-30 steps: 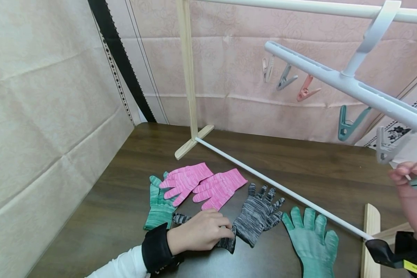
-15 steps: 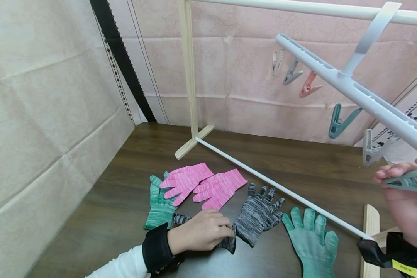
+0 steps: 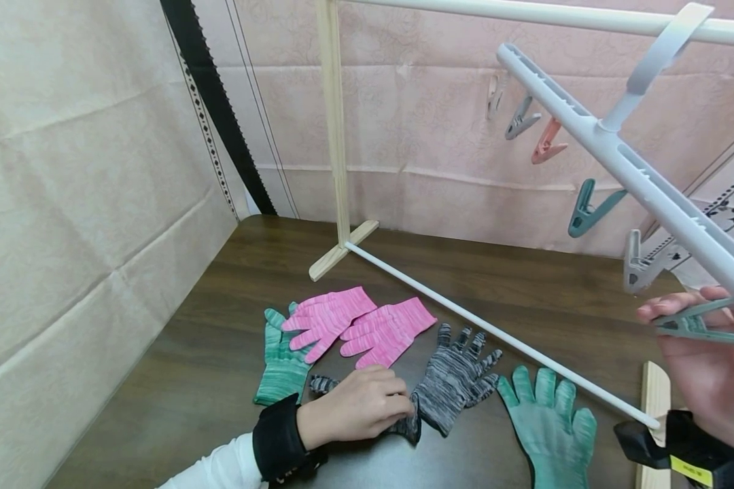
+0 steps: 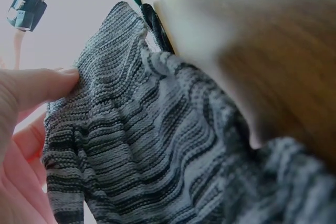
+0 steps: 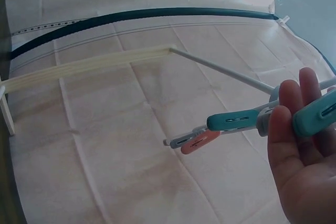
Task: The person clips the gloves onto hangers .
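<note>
My left hand (image 3: pixel 361 406) pinches a grey-and-black striped knit glove (image 4: pixel 136 129); in the left wrist view the thumb presses its front, with fingers behind it. A second striped glove (image 3: pixel 455 377) lies flat just right of it. My right hand (image 3: pixel 706 370) holds a green clothespin (image 3: pixel 700 324) that hangs at the near end of the pale blue clip hanger (image 3: pixel 642 173). The clothespin lies across the fingers, also in the right wrist view. Further along the hanger are a grey clothespin (image 3: pixel 639 268), another green clothespin (image 3: pixel 590 209) and a pink clothespin (image 3: pixel 547 142).
Two pink gloves (image 3: pixel 388 333) overlap a green glove (image 3: pixel 281 367) at left. A plain green glove (image 3: pixel 550 421) lies at right front. The rack's white lower bar (image 3: pixel 495 333) crosses the brown table; its wooden post (image 3: pixel 332 122) rises at the back.
The right hand has moved left with the green clothespin, and the hanger has swivelled, its far end shifting right and up. The left hand has barely moved.
</note>
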